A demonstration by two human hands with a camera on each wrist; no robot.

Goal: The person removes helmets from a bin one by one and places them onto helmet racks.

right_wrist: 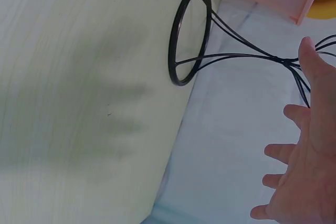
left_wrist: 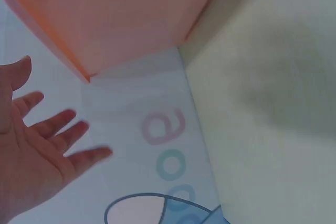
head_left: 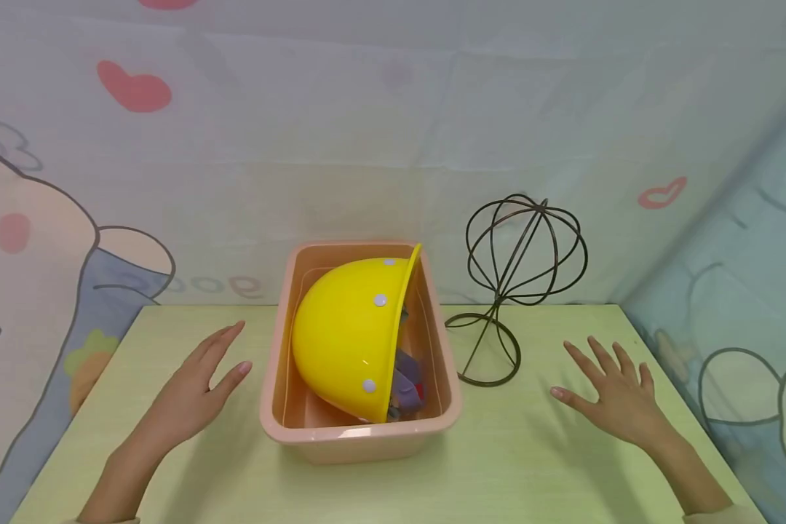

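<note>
**Both hands flat and free, hard hat in bin**

Count: 1 yellow hard hat (head_left: 347, 338), 1 peach plastic bin (head_left: 360, 437), 1 black wire hat stand (head_left: 520, 273), 2 hands. All on a pale green table (head_left: 517, 466).

Hard hat sits inside the bin, tipped on its side, dome facing left, brim edge up toward the right wall. Grey and red bits of its inner harness (head_left: 407, 382) show under the brim. Three white rivets visible on the shell.

Wire stand is upright just right of the bin, ring base on the table, apart from the bin wall.

Left hand (head_left: 199, 389): just left of the bin, fingers straight and spread, pointing up-right toward the bin, holding nothing. Not touching the bin.

Right hand (head_left: 618, 397): right of the stand's base, palm down, fingers splayed, holding nothing. Near the stand, no contact.

Cartoon-print cloth backdrop (head_left: 393, 131) behind and at both sides.
</note>
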